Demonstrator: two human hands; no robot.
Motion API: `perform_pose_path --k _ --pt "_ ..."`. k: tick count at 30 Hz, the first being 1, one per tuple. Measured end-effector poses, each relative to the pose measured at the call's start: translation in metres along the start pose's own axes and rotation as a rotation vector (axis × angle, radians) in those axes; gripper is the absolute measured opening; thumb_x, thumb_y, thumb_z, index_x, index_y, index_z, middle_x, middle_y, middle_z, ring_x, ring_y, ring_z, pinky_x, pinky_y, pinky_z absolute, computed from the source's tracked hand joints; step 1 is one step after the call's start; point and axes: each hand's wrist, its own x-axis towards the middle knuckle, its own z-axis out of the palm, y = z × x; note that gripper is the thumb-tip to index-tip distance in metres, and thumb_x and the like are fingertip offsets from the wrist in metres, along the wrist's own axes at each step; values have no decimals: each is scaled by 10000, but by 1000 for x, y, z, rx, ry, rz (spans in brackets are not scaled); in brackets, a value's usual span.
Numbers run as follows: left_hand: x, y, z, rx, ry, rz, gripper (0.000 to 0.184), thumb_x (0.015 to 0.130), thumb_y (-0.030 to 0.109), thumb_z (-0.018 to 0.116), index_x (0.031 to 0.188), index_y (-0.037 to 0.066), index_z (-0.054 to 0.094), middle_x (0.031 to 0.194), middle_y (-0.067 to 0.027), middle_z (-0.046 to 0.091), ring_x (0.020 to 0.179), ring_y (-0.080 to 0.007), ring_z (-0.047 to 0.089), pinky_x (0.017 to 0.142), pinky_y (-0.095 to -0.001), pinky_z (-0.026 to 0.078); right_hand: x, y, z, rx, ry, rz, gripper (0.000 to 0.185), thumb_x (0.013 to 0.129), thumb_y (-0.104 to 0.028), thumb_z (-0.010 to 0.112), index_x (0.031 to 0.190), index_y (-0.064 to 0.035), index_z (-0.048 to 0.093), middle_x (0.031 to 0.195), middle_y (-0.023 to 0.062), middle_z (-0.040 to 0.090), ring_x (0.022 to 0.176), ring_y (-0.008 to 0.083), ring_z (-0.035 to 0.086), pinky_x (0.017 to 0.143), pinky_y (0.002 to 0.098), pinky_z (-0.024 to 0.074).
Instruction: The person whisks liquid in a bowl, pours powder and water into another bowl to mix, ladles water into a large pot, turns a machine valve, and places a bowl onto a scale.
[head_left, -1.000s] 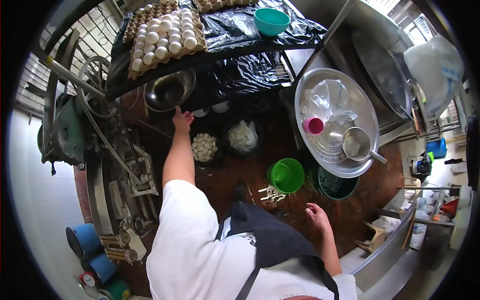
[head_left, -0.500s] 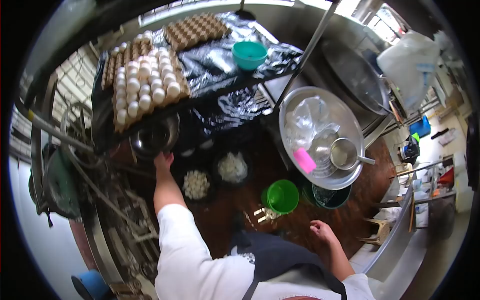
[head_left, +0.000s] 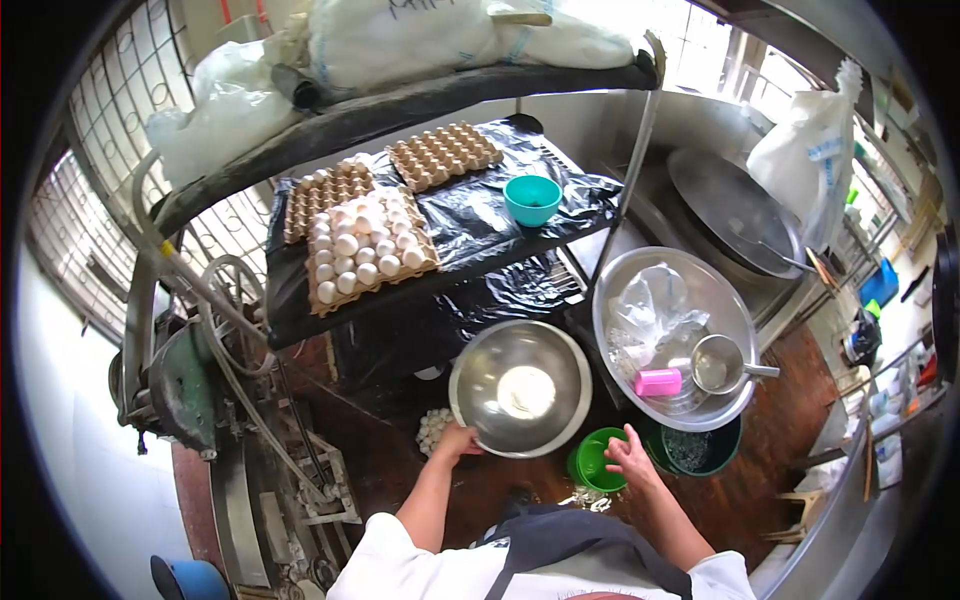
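Steel mixing bowl [head_left: 488,375], between me and the black-covered shelf [head_left: 468,232], is pinched at its rim by only my left grip [head_left: 457,441], my right grip [head_left: 628,460] half-spread and empty, so lopsided weight could twist it loose.

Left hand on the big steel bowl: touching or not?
Touching: the head view shows the left hand gripping the steel bowl at its lower-left rim, no gap visible.

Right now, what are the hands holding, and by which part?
The left hand holds the empty metal bowl by its rim; the right hand holds nothing.
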Motion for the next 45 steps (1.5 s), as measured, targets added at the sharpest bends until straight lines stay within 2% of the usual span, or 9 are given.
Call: perform_pose_path --k 1,5,10,15,17,22,29,40,45 --pt "-11 16 11 98 -101 46 302 824 64 546 1114 1 597 879 -131 676 677 -229 682 556 -353 585 -2 -14 8 136 -13 23 944 924 -340 645 1525 -109 -45 1405 170 434 1197 240 509 880 430 503" --pt "-24 74 41 291 -298 301 315 828 89 561 1129 4 604 822 -75 665 643 -137 621 537 -300 525 12 -22 12 422 104 -167 369 851 -24 603 1216 -9 547 1123 107 642 1009 259 622 845 399 508" --pt "-70 191 58 410 -428 432 372 878 147 628 1217 8 566 781 -56 659 650 -116 586 625 -297 502 -18 -55 2 540 95 -144 365 753 86 563 1110 13 569 1014 102 639 890 226 618 804 371 509" --pt "-154 335 31 765 241 971 440 931 279 623 1284 31 540 1016 -121 707 958 -181 669 849 -323 519 -51 -84 -7 686 200 -189 196 714 112 561 900 90 618 859 124 637 754 226 610 763 373 516" --pt "-148 392 -8 273 315 1581 244 969 200 565 1135 35 634 1136 -63 640 1013 -153 601 875 -279 471 -60 -82 -18 693 246 -193 180 710 103 567 882 89 620 851 124 635 749 225 608 754 373 514" --pt "-210 551 -54 410 727 1815 262 960 211 568 1138 32 637 1035 -71 688 957 -170 653 892 -318 493 -81 -87 -33 696 322 -209 218 706 82 552 914 98 618 896 131 646 812 245 623 794 381 515" --pt "-205 689 18 878 1061 1868 270 925 228 548 1124 103 681 1067 -127 696 1005 -273 663 877 -364 500 -74 -73 -45 711 328 -196 212 758 92 560 966 80 602 908 132 631 823 270 631 744 456 552" --pt "-105 843 -12 2272 915 932 263 890 221 552 1057 70 689 1108 -193 666 997 -293 653 881 -355 492 -100 -59 -51 755 416 -216 235 784 55 561 1015 76 594 936 145 646 834 277 658 749 458 576" --pt "-127 818 -6 1710 926 1136 274 880 296 583 998 85 712 1029 -157 695 951 -307 668 831 -394 517 -101 -59 -54 776 431 -216 240 786 49 546 1023 71 583 944 151 642 819 294 663 701 485 598"
